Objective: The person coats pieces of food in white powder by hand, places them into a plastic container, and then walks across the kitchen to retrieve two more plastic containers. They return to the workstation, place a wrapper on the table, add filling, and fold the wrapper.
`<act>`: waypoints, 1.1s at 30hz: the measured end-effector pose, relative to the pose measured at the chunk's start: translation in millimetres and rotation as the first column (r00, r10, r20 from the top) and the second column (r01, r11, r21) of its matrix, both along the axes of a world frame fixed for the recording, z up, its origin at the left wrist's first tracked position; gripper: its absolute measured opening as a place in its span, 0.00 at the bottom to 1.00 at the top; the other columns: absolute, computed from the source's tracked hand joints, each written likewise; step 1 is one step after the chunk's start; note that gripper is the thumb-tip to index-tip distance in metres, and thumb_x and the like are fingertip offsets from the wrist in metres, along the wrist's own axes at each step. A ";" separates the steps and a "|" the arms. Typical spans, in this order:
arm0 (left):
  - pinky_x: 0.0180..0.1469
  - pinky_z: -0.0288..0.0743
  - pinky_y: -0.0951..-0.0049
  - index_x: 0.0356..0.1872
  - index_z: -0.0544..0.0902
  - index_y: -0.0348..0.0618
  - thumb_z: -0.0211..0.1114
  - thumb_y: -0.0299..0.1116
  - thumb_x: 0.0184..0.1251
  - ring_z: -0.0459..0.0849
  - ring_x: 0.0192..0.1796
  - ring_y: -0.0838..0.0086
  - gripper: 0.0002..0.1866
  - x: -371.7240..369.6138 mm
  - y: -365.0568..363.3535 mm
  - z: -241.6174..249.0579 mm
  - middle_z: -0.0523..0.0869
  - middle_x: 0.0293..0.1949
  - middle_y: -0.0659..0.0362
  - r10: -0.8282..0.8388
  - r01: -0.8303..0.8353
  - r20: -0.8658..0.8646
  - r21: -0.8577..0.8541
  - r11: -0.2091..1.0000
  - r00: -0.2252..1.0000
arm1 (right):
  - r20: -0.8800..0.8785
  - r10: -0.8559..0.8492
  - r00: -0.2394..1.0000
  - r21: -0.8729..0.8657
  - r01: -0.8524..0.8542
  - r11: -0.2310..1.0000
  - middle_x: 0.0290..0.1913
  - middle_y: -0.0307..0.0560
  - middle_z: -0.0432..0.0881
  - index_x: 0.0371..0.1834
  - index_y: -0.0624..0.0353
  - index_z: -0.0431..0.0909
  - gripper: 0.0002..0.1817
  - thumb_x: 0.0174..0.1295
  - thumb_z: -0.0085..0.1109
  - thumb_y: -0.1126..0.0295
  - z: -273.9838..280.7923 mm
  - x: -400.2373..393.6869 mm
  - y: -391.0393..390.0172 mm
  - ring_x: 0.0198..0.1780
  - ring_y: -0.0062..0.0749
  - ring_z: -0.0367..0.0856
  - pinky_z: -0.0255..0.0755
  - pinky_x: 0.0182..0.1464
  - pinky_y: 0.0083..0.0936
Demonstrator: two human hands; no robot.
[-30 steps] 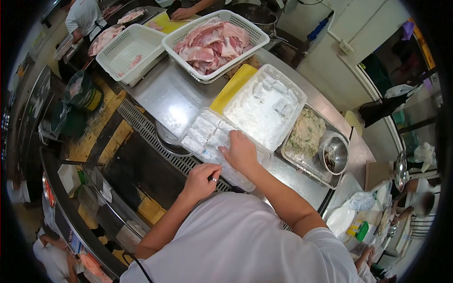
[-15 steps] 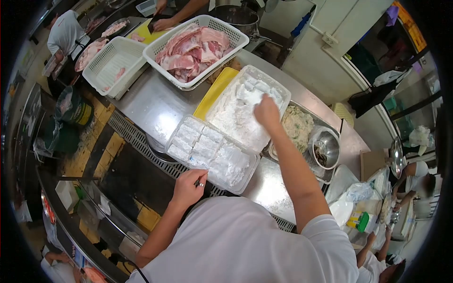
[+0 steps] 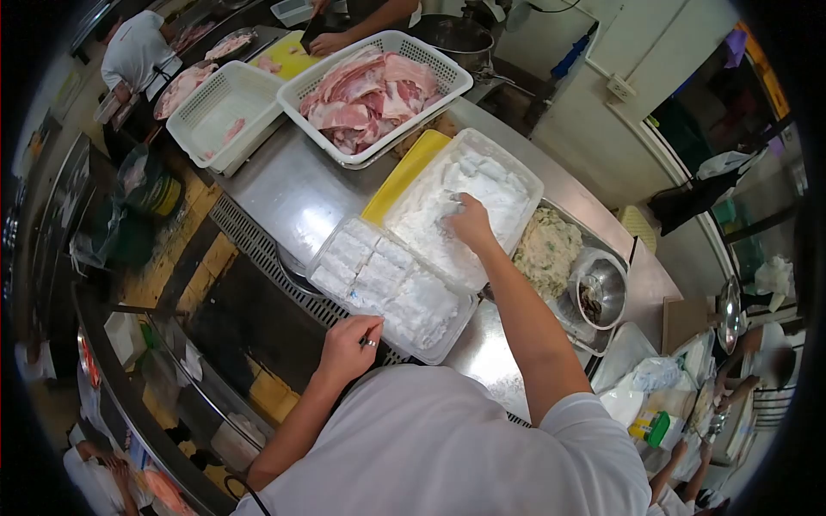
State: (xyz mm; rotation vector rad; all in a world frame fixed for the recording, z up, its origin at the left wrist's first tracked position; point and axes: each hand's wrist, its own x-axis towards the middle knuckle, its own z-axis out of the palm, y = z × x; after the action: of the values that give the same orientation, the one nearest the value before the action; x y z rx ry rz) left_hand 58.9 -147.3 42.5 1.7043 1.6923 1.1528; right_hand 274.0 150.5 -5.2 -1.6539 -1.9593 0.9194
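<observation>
My right hand (image 3: 471, 222) reaches into a tub (image 3: 535, 199) of white powder (image 3: 423, 225). Its fingers are curled and coated white, and whatever lies between them is hidden. In front of the tub, a clear plastic tray (image 3: 440, 351) holds several powder-coated blocks (image 3: 375, 273) set side by side; powder at its right end blurs their outlines. At the tray's near edge is my left hand (image 3: 348, 346), closed, with a ring on one finger and the thumb and forefinger pinched on the rim.
Behind stands a white basket (image 3: 460, 82) of raw meat slices (image 3: 370, 99), beside a nearly bare white basket (image 3: 185, 138). A yellow board (image 3: 404, 172) lies by the tub. Rightward are a pale green-flecked mixture (image 3: 548, 249) and a metal bowl (image 3: 613, 297). Another person's hand (image 3: 329, 43) works at the back.
My right hand has moved left and toward me within the powder, from the tub's right side to nearer its middle. My left hand stays at the tray's edge. The whole view has shifted slightly.
</observation>
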 end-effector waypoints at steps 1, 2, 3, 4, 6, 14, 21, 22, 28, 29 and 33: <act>0.50 0.85 0.59 0.45 0.91 0.39 0.71 0.24 0.68 0.92 0.46 0.53 0.07 -0.1 0.9 0.0 0.93 0.43 0.50 0.000 0.000 0.003 0.003 1.000 1.000 | -0.010 0.035 0.999 0.041 -0.034 0.999 0.51 0.67 0.88 0.58 0.64 0.83 0.23 0.60 0.70 0.68 6.8 5.0 -3.6 0.56 0.62 0.87 0.80 0.61 0.46; 0.50 0.85 0.59 0.45 0.91 0.38 0.71 0.24 0.68 0.92 0.46 0.53 0.07 -0.2 1.1 0.7 0.93 0.43 0.50 0.003 -0.003 0.004 0.004 1.000 1.000 | -0.019 0.068 0.997 0.082 -0.067 0.994 0.50 0.67 0.87 0.57 0.64 0.83 0.22 0.59 0.69 0.71 12.6 9.8 -9.0 0.55 0.63 0.86 0.79 0.61 0.47; 0.50 0.85 0.59 0.45 0.91 0.38 0.71 0.24 0.68 0.92 0.46 0.53 0.07 -0.1 1.1 1.8 0.93 0.43 0.50 0.003 -0.003 0.005 0.005 1.000 1.000 | 0.052 0.162 0.985 0.110 -0.167 0.980 0.50 0.67 0.87 0.56 0.65 0.84 0.21 0.58 0.68 0.73 13.9 15.6 -19.1 0.55 0.63 0.86 0.79 0.61 0.47; 0.50 0.85 0.59 0.45 0.90 0.38 0.71 0.24 0.68 0.92 0.46 0.53 0.07 -0.3 1.4 2.5 0.93 0.43 0.50 0.001 -0.001 0.005 0.008 1.000 1.000 | 0.126 0.250 0.960 0.131 -0.266 0.955 0.49 0.67 0.87 0.55 0.65 0.84 0.20 0.58 0.66 0.74 14.5 22.2 -31.5 0.55 0.64 0.85 0.79 0.61 0.48; 0.50 0.85 0.59 0.44 0.90 0.38 0.71 0.23 0.68 0.92 0.46 0.53 0.07 -1.1 1.4 2.3 0.93 0.43 0.50 -0.010 0.010 0.010 -0.002 1.000 1.000 | 0.189 0.330 0.925 0.148 -0.359 0.921 0.48 0.66 0.86 0.52 0.66 0.85 0.18 0.57 0.65 0.77 23.8 31.1 -43.4 0.55 0.65 0.84 0.78 0.61 0.48; 0.48 0.85 0.62 0.46 0.90 0.36 0.70 0.20 0.67 0.92 0.44 0.54 0.09 -6.0 -2.7 4.4 0.93 0.42 0.49 -0.067 0.067 0.027 0.007 0.998 0.997 | 0.084 0.268 0.960 -0.087 -0.261 0.961 0.54 0.71 0.87 0.52 0.71 0.85 0.19 0.59 0.68 0.70 32.2 42.3 -50.2 0.57 0.63 0.86 0.79 0.61 0.45; 0.48 0.85 0.60 0.46 0.90 0.38 0.71 0.22 0.66 0.92 0.44 0.54 0.09 -2.3 -9.9 6.9 0.93 0.43 0.51 -0.071 0.070 0.020 0.048 0.996 0.997 | 0.239 0.083 0.967 -0.151 -0.048 0.987 0.55 0.72 0.88 0.58 0.71 0.84 0.28 0.59 0.76 0.62 -16.8 3.6 -16.5 0.57 0.57 0.89 0.81 0.58 0.41; 0.48 0.85 0.60 0.46 0.89 0.38 0.71 0.22 0.66 0.92 0.44 0.53 0.08 -2.3 -10.2 6.8 0.93 0.43 0.50 -0.076 0.074 0.023 0.057 0.996 0.997 | 0.179 0.082 0.980 -0.158 -0.053 0.986 0.56 0.72 0.88 0.58 0.71 0.84 0.28 0.59 0.76 0.62 -15.1 -0.7 -17.0 0.59 0.56 0.89 0.81 0.59 0.41; 0.49 0.85 0.60 0.46 0.89 0.37 0.71 0.22 0.66 0.92 0.45 0.53 0.09 -9.1 -16.9 7.0 0.92 0.44 0.50 -0.038 0.034 0.054 0.062 0.997 0.998 | 0.094 0.110 0.989 -0.129 -0.098 0.987 0.58 0.69 0.88 0.62 0.70 0.83 0.27 0.60 0.76 0.69 10.6 11.2 -24.3 0.59 0.55 0.88 0.80 0.61 0.40; 0.49 0.85 0.60 0.46 0.89 0.37 0.71 0.22 0.66 0.92 0.46 0.53 0.09 -10.6 -18.1 7.0 0.92 0.44 0.50 -0.035 0.032 0.055 0.061 0.998 0.998 | 0.180 0.166 0.970 -0.101 -0.150 0.984 0.58 0.68 0.88 0.63 0.70 0.83 0.27 0.60 0.76 0.70 8.2 17.3 -26.5 0.59 0.55 0.88 0.80 0.61 0.39; 0.50 0.85 0.60 0.47 0.89 0.38 0.70 0.22 0.67 0.92 0.46 0.53 0.09 -13.7 -17.5 7.0 0.93 0.45 0.50 -0.033 0.029 0.057 0.076 0.997 0.998 | 0.258 0.256 0.932 -0.118 -0.233 0.965 0.55 0.67 0.90 0.63 0.69 0.84 0.27 0.61 0.75 0.70 47.1 25.9 -35.9 0.58 0.56 0.89 0.80 0.64 0.37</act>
State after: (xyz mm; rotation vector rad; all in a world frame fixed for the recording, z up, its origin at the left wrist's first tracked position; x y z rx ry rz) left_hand 45.1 -164.9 49.5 1.7182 1.6011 1.2537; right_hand 299.9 114.6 41.9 -1.6824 -2.3860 0.9151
